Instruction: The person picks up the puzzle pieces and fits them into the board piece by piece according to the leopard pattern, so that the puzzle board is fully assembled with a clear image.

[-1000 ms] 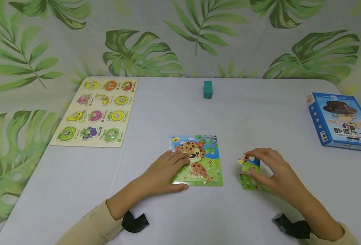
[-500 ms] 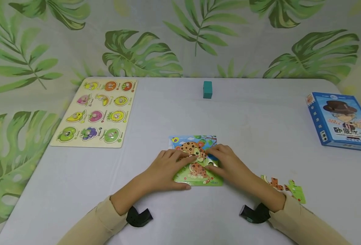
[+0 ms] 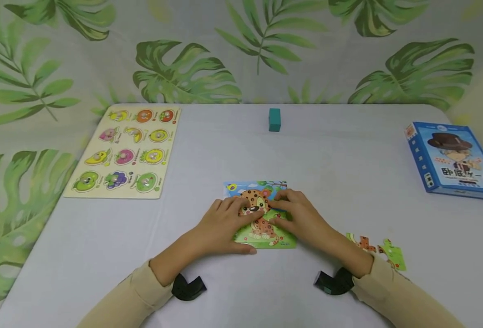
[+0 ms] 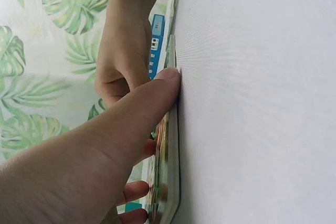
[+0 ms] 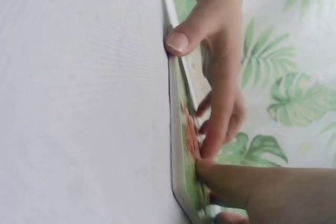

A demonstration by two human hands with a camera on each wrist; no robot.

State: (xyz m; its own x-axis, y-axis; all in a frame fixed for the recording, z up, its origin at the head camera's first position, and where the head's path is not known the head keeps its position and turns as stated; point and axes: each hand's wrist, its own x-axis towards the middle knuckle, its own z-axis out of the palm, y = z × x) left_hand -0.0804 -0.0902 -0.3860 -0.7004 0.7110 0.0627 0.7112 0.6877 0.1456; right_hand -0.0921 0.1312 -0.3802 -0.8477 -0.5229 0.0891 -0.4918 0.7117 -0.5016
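Observation:
A square jigsaw puzzle (image 3: 288,244) with a spotted leopard cub on grass lies flat at the middle of the table. My left hand (image 3: 218,230) rests on its left part, fingers over the picture and thumb at the near edge. At the right side, my right hand (image 3: 302,223) pinches a puzzle piece (image 3: 280,213) between thumb and fingers, down against the picture; the fingers cover most of it. In the right wrist view, my right thumb (image 5: 226,179) is close to my left index fingertip, low over the board (image 5: 179,171).
Loose puzzle pieces (image 3: 394,256) lie beside my right forearm, partly hidden by it. A fruit peg board (image 3: 165,182) lies at the left. A teal block (image 3: 274,120) stands at the back, and a blue game box (image 3: 454,159) lies at the right.
My right hand has carried a puzzle piece leftward from the loose pieces onto the puzzle's right side, and since then has shifted only slightly. My left hand has stayed on the puzzle.

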